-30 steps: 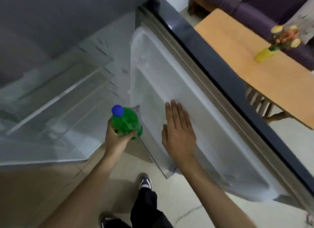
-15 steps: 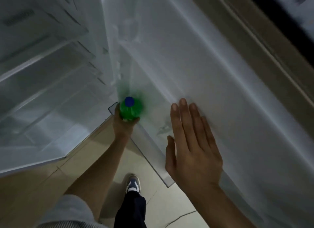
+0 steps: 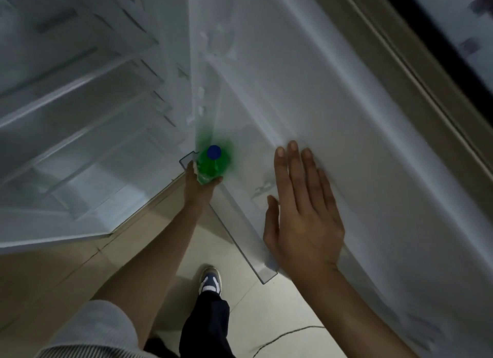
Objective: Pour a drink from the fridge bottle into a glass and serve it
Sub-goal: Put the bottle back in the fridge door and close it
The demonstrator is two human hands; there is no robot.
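Left hand [image 3: 198,189] gripping green bottle [image 3: 213,165], right hand [image 3: 304,213] flat on fridge door [image 3: 346,104]

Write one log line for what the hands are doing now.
left hand: grips green plastic bottle with blue cap | bottle: at clear door shelf | right hand: flat on white fridge door

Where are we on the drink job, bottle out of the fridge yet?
Done: the fridge door is open. In hand: the left hand grips the green bottle at the clear door shelf; the right hand lies flat against the door. Left: cap off, pouring, serving. No glass in view.
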